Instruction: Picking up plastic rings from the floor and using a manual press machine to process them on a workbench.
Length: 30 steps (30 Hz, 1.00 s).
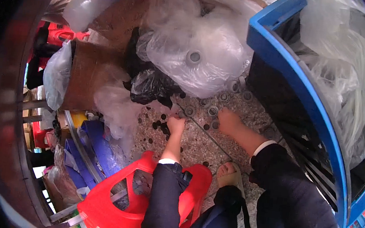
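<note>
My left hand (175,125) is low over the speckled floor, its fingers curled together; whatever they pinch is too small to make out. Just beyond it lies a small round translucent cap-like piece (190,111). My right hand (229,121) reaches down to the floor with its fingers closed, beside another round translucent piece (212,111); its fingertips are partly hidden, so I cannot tell what they hold. Several more such pieces lie farther off, near the blue-rimmed bin. Small dark discs (163,126) are scattered left of my left hand.
A large clear plastic bag (202,49) and a black bag (152,84) lie ahead. To the right curves a dark bin with a blue rim (304,78), filled with plastic film. A red plastic stool (200,178) stands under my left forearm. Cardboard (91,75) is at left.
</note>
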Each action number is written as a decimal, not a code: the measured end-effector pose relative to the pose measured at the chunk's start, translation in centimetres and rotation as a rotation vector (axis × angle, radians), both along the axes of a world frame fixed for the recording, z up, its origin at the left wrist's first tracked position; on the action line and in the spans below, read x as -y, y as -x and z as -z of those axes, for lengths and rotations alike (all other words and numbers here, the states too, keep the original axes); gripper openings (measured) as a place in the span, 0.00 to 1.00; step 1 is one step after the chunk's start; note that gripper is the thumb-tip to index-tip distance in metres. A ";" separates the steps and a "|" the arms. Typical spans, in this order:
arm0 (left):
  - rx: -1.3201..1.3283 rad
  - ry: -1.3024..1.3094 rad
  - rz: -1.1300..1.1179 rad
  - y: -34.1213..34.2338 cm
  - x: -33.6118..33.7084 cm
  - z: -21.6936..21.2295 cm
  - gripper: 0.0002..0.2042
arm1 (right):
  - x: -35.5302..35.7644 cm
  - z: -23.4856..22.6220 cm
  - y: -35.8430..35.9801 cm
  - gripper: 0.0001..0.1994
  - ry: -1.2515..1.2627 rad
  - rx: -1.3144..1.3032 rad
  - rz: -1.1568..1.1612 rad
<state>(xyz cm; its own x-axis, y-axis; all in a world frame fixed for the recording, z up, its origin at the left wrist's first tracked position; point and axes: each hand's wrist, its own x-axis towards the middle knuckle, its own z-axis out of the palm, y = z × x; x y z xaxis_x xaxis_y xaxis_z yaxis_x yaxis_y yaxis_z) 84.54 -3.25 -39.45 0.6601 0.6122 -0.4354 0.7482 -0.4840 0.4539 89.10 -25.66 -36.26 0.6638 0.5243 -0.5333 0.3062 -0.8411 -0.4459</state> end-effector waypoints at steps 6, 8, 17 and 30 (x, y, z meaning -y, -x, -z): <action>0.259 0.154 -0.293 1.5 1.7 2.0 0.19 | -2.9 3.8 0.5 0.17 -0.230 0.686 -0.145; 0.245 -0.017 -0.083 1.3 1.3 1.9 0.21 | -4.3 4.6 0.1 0.21 -0.179 0.513 -0.078; 0.217 -0.397 0.421 -0.3 3.0 3.3 0.29 | -3.4 4.0 0.4 0.29 -0.238 0.198 0.148; 0.174 -0.329 0.627 -6.8 5.5 3.9 0.25 | -0.8 5.8 -2.7 0.26 -0.099 0.306 0.235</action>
<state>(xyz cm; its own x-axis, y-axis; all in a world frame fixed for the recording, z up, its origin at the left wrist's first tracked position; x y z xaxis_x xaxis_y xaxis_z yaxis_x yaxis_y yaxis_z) 91.29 -8.71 -43.39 0.9726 0.1768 -0.1507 0.2153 -0.9298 0.2987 91.83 -24.86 -42.10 0.8921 0.3780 -0.2473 0.2415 -0.8617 -0.4462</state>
